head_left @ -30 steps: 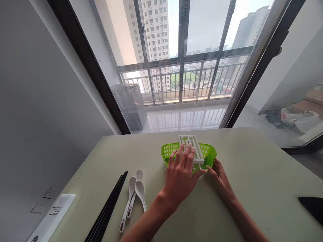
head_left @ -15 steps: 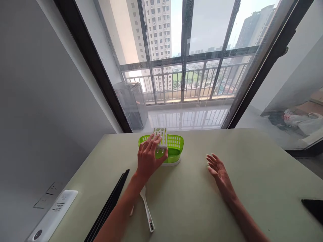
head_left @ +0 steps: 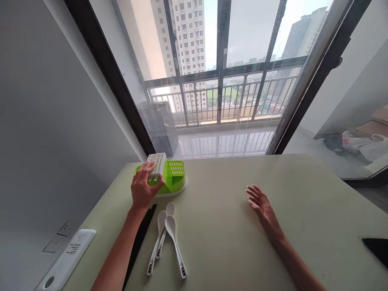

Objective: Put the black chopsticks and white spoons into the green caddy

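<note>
A: How did the left hand (head_left: 142, 188) hold on?
B: Its grip was clamped on the white slotted holder (head_left: 157, 157), fingers over the top and left side, thumb round the near right corner by the small hooks.

A: And what carried the holder?
B: The green plastic utensil caddy (head_left: 174, 186), at the far left of the desk (head_left: 224, 226). Its white base seemed to rest there.

A: The right hand (head_left: 263, 208)?
B: Well apart, over the right half, palm turned left, fingers spread and holding nothing.

A: So which step was that?
B: I'd judge it was positioning the caddy, one-handed. Releasing it would have called for a steady base and the thumb eased clear of the hooks.

A: What lay nearer?
B: Three white spoons (head_left: 176, 240), bowls clustered just nearer than the caddy, handles toward the near side. Black chopsticks (head_left: 142, 232) lay left of them, partly hidden by the left forearm.

A: Farther out?
B: A white oblong device (head_left: 71, 254) at the near left, its print unreadable, and glass panes (head_left: 242, 40) beyond the far edge.
</note>
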Action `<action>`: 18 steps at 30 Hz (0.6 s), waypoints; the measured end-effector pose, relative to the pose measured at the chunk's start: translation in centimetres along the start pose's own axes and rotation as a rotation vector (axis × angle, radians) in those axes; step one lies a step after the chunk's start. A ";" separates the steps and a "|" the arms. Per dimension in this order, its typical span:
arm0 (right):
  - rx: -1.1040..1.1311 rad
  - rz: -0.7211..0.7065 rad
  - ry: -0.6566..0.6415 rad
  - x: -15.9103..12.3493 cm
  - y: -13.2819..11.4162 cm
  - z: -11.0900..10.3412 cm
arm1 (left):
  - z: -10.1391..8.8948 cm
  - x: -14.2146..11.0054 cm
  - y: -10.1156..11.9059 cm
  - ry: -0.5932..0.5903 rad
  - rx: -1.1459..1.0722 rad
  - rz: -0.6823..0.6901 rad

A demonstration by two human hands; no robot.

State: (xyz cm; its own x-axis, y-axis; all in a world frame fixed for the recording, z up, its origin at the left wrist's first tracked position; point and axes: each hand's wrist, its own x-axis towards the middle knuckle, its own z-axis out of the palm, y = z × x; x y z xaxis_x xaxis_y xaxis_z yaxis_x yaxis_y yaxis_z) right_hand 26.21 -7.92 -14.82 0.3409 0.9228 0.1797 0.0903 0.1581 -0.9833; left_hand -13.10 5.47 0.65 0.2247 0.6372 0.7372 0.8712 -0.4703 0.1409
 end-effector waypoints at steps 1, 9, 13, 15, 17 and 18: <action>-0.004 -0.003 -0.005 0.0 0.1 0.0 | -0.1 -0.1 -0.1 -0.010 0.001 -0.010; -0.022 -0.015 -0.017 0.1 0.6 0.0 | -0.8 0.0 0.4 -0.042 0.045 -0.027; -0.037 -0.028 -0.011 0.1 0.8 0.0 | -2.4 -2.4 4.4 0.074 -0.006 -0.008; -0.041 -0.022 -0.011 0.2 1.1 -0.1 | -3.2 -5.0 7.9 0.070 -0.166 0.003; -0.044 -0.008 -0.020 0.3 1.4 -0.1 | -3.5 -8.4 11.9 -0.120 -0.390 0.003; -0.047 0.001 -0.023 0.4 1.5 0.0 | -3.5 -10.2 13.8 -0.246 -0.483 -0.016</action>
State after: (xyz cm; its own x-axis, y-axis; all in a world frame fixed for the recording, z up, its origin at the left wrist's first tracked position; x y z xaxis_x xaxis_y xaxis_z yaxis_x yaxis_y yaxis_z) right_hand 26.50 -7.38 -16.24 0.3194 0.9308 0.1776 0.1338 0.1412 -0.9809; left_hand -4.92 -9.62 -2.63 0.3592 0.7435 0.5641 0.5887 -0.6495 0.4812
